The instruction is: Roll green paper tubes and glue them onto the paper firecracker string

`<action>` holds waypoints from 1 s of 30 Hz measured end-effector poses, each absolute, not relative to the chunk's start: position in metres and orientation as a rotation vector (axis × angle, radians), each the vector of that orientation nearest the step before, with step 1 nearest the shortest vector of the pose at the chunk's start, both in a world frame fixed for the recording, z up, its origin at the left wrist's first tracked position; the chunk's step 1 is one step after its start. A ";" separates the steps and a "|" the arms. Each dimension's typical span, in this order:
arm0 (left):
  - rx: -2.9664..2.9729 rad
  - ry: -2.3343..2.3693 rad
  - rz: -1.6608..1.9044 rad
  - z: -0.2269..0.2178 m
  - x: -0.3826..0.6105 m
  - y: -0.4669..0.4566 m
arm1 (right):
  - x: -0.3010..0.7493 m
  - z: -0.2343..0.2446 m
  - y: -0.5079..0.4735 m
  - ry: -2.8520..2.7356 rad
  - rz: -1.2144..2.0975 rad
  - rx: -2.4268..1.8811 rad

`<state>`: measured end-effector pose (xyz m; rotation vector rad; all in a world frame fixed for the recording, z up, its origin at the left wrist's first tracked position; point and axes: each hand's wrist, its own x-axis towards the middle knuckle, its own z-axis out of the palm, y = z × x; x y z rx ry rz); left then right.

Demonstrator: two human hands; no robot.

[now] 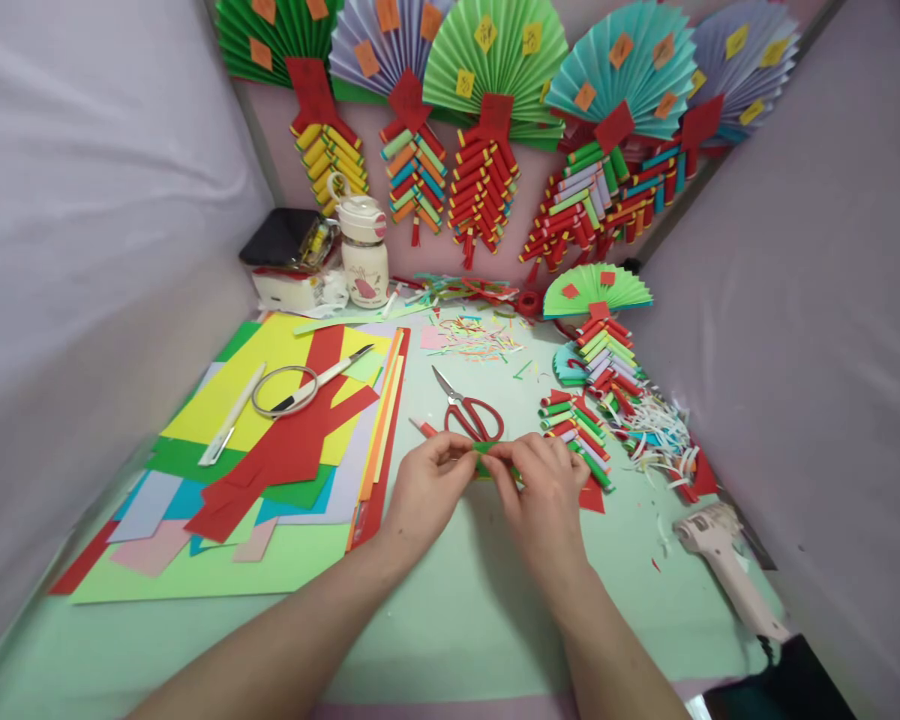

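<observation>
Between the fingertips of my left hand point(431, 490) and my right hand point(544, 495) is a small piece of green paper point(483, 460), pinched from both sides and partly covered by the fingers. Just beyond the hands, red-handled scissors point(474, 412) lie with their blades slightly apart. A red pen-like stick point(423, 428) rests by my left fingers. To the right of my right hand lies a cluster of red, green and purple paper rolls point(576, 430), with red paper point(592, 495) below it.
Coloured paper sheets point(217, 570) cover the left side, with a craft knife point(337, 375), a white cutter point(232, 415) and a ring of tape point(285, 370) on top. A glue gun point(731, 570) lies at right. Paper shreds point(480, 340) and a white bottle point(364, 255) are behind; paper fans point(495, 60) hang above.
</observation>
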<state>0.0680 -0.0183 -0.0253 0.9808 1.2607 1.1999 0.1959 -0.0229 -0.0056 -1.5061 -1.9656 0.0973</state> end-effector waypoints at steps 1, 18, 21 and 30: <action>0.980 1.254 1.200 -0.025 0.068 -0.018 | 0.196 -0.006 -0.023 -1.958 0.081 -1.516; 1.081 1.301 1.225 -0.030 0.070 -0.022 | 0.195 -0.006 -0.024 -1.929 0.009 -1.594; 1.130 1.334 1.220 -0.026 0.070 -0.023 | 0.195 -0.007 -0.024 -1.925 0.000 -1.595; 1.263 1.362 1.195 -0.024 0.069 -0.026 | 0.195 -0.006 -0.025 -1.922 0.005 -1.620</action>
